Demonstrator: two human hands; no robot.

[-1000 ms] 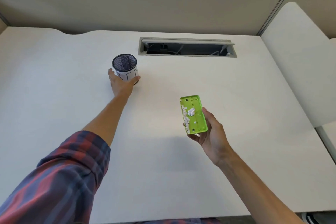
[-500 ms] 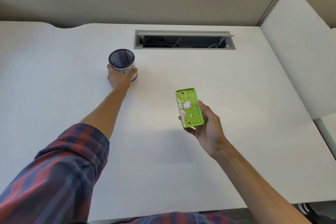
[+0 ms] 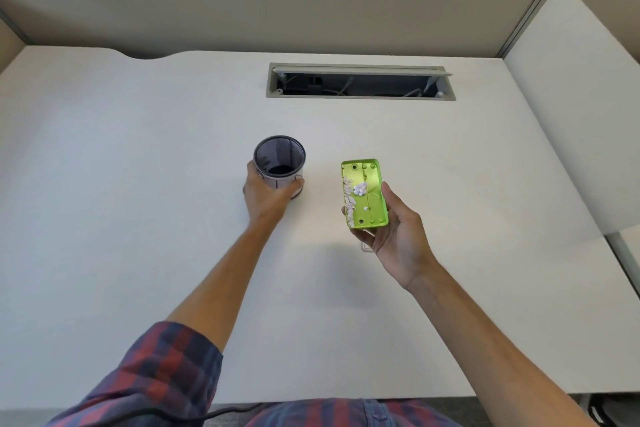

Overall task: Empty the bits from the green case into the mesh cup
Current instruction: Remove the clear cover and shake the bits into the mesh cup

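Plaid cloth, red and dark blue, is noted nearest the camera as a rolled sleeve [image 3: 152, 371] on the left arm, with the same fabric along the bottom edge of the view. Both forearms are extended forward over a pale desk [image 3: 138, 253]. Right hand [image 3: 398, 236]: raised clear of the desk top, palm turned up and inward, fingers curled beneath and the thumb laid along the right edge of the green case [image 3: 363, 198], which is gripped by its near end and long sides. Green case: held open face up, roughly level, long axis pointing away; judged to be light, rigid moulded plastic, smooth enough to slip, best held by the long edges as it is now. Small white bits [image 3: 356, 189] are gathered along the case's left inner wall and near its middle; they are judged loose and very light, liable to scatter or cling if the case is tipped too fast. Left hand [image 3: 266, 198]: wrapped around the near side of the mesh cup [image 3: 280, 163], thumb to the left and fingers to the right. Mesh cup: upright on the desk, just left of the case and apart from it, dark wire mesh with a pale band; judged light and easily tipped, so steadied at the wall. Farther back, an open cable slot [image 3: 360, 81] is set into the desk before a beige partition [image 3: 311, 3].
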